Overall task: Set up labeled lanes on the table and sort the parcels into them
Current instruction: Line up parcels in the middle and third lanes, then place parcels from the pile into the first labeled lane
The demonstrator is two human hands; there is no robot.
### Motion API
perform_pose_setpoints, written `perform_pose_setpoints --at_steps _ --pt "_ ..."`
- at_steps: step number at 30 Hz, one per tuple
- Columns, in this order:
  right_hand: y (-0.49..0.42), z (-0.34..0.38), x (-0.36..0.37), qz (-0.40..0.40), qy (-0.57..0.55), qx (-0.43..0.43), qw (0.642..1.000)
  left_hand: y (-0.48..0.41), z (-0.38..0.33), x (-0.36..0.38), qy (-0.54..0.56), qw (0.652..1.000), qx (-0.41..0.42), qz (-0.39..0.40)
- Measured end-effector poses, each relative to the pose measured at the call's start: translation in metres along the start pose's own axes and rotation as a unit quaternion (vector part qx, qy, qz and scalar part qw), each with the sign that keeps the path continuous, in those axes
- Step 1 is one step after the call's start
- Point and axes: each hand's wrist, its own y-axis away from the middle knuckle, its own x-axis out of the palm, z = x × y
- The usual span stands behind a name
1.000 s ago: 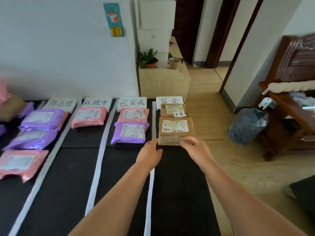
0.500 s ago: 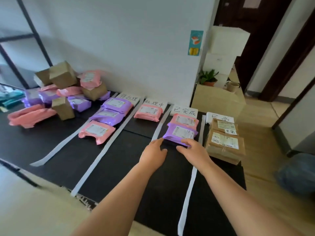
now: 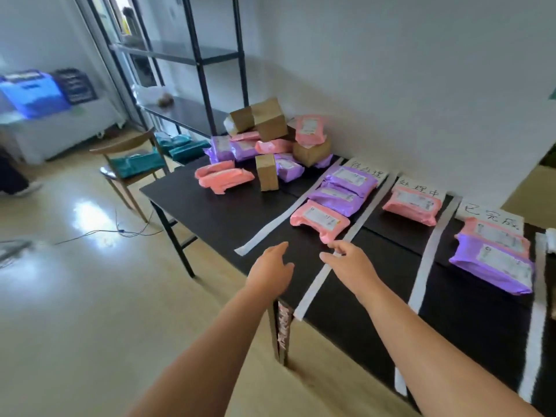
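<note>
Both hands are reaching out empty, fingers relaxed and apart. The left hand (image 3: 270, 266) is hovering over the near edge of the counter (image 3: 210, 206). The right hand (image 3: 349, 263) is hanging above a white strip (image 3: 314, 284), just short of a pink parcel (image 3: 320, 219). That parcel is lying label-up, nearest in the first lane, with purple parcels (image 3: 350, 180) behind it, so each label is showing. The lane card (image 3: 367, 172) is heading its lane at the wall end. The unsorted pile (image 3: 264, 145) is sitting far left, probably the hands' target.
</note>
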Motion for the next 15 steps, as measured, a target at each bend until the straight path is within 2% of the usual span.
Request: perform_pose_setpoints --at_steps 6,15 --pt "-0.017 0.06 0.092 0.027 -0.011 -0.015 0.999 -0.009 0.085 -0.061 0.035 0.998 -0.032 -0.039" --pt "-0.093 0.122 0.173 0.066 0.005 -0.05 0.997 -0.078 0.164 -0.122 0.053 0.994 -0.064 -0.077"
